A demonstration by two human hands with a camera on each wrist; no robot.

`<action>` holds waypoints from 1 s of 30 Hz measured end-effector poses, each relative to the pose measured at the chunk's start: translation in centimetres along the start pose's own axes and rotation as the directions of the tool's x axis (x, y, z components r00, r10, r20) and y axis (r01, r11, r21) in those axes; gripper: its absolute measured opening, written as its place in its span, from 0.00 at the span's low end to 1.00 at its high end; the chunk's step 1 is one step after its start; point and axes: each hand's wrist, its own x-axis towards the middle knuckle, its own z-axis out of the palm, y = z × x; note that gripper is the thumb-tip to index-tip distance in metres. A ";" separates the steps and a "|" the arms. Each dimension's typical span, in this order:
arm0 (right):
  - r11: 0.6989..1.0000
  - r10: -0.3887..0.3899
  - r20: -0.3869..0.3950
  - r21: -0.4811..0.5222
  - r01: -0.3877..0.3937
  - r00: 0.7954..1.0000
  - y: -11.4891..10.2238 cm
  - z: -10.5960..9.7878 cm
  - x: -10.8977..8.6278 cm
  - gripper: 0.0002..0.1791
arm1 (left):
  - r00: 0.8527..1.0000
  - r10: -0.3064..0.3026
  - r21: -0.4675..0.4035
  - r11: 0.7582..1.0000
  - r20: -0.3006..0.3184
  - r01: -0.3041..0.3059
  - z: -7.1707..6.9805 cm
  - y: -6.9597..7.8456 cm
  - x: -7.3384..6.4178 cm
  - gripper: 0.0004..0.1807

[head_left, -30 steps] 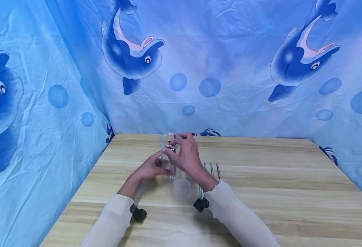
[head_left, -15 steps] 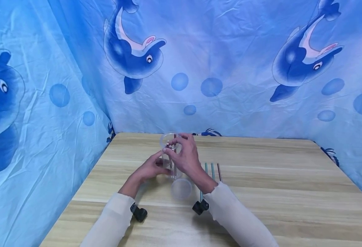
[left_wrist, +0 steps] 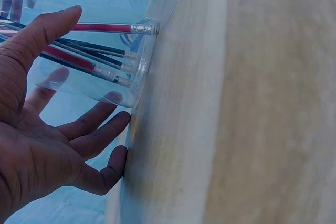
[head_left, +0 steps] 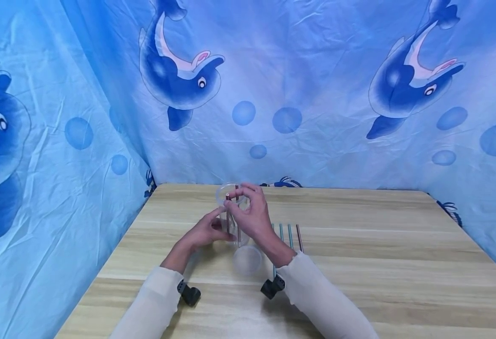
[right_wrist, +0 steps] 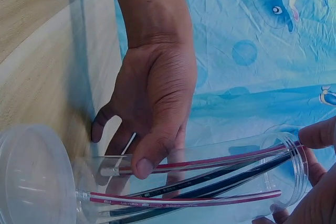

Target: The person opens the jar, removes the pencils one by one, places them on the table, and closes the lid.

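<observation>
A clear plastic jar point(head_left: 243, 238) stands upright on the wooden table with several red and dark pencils inside, ferrule ends down. My left hand point(head_left: 205, 230) grips its side, thumb across the front in the left wrist view. At the rim, my right hand point(head_left: 254, 212) pinches the top of a red pencil point(right_wrist: 210, 161) between thumb and index finger. That pencil's ferrule hangs a little above the jar's bottom, higher than the ferrule of the other red pencil point(right_wrist: 184, 201). Dark pencils point(left_wrist: 89, 48) lean beside them. In front of the jar lies a round translucent lid point(head_left: 248, 260).
Right of the jar, several green pencils point(head_left: 290, 233) and a dark red pencil point(head_left: 299, 233) lie on the table point(head_left: 379, 273), partly hidden by my right forearm. A blue dolphin-print cloth point(head_left: 337, 155) hangs behind the table and along its left side.
The pencil tops bunched at my right fingertips have come together into one upright pencil, lower in the jar. My left hand keeps its place on the jar.
</observation>
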 end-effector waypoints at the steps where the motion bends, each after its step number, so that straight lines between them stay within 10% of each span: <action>1: 1.000 0.001 -0.002 0.001 -0.001 1.000 0.0 0.0 0.0 0.05 | 1.000 -0.002 0.003 1.000 -0.001 0.002 0.0 0.0 0.0 0.46; 30: 0.965 -0.227 -0.141 0.099 0.242 0.964 -1.6 -0.2 -0.1 0.09 | 0.994 -0.091 -0.023 0.996 -0.053 0.090 0.0 0.0 0.3 0.46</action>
